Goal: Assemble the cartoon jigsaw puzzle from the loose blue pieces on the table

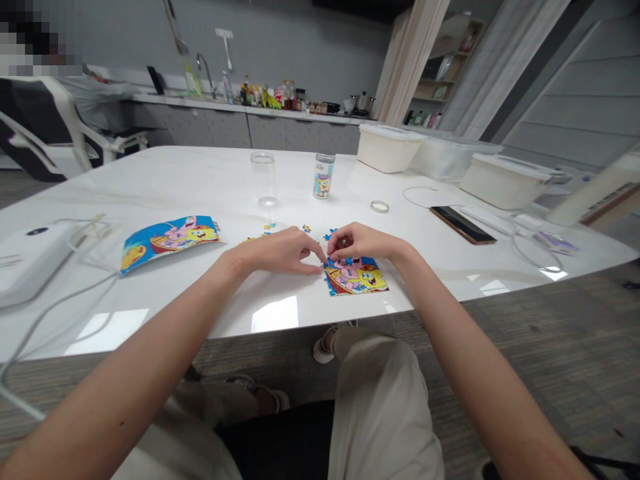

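Observation:
A partly assembled cartoon jigsaw (357, 277) lies near the table's front edge. My right hand (357, 241) is over its upper left corner, thumb and fingertips pinched together; whatever they hold is too small to make out. From the left, my left hand (293, 251) reaches to the jigsaw's left edge, index finger and thumb apart, with nothing visible between them. Several loose pieces (307, 229) lie just beyond the hands, some partly hidden behind my left hand. A curved picture sheet (173, 241) with the same cartoon rests on the left.
Behind the pieces stand a clear jar (263, 179), a labelled jar (324, 177) and a round lid (379, 207). A phone (463, 225), cables and lidded boxes (390, 148) are at right. At left is a white device (35, 260); a person (95, 100) sits beyond.

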Available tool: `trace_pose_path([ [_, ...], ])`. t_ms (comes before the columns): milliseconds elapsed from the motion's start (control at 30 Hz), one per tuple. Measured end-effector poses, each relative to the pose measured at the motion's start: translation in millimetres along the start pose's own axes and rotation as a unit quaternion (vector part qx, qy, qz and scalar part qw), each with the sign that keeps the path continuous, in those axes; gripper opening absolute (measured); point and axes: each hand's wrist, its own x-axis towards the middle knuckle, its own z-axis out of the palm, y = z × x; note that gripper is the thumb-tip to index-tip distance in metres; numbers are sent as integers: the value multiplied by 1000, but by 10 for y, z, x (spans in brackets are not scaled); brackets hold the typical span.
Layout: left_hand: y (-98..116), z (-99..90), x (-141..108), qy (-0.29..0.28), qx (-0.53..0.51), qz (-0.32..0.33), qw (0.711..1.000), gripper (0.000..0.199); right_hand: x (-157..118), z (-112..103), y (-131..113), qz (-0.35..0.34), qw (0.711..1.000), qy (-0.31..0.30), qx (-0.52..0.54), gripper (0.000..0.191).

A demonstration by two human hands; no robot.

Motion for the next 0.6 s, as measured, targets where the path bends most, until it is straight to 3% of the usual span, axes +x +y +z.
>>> trace_pose_path([
  [267, -20, 37, 14, -13, -7, 23, 1000, 28, -19, -24, -2, -27, 999, -8, 34, 19],
  [433, -28, 46, 15, -17, -12, 17, 1000, 27, -49, -47, -16, -40, 997, 27, 62, 20],
  [600, -8, 36, 16, -21, -10, 26, 999, 27, -63, -44, -24, -20, 996, 21, 78, 25],
])
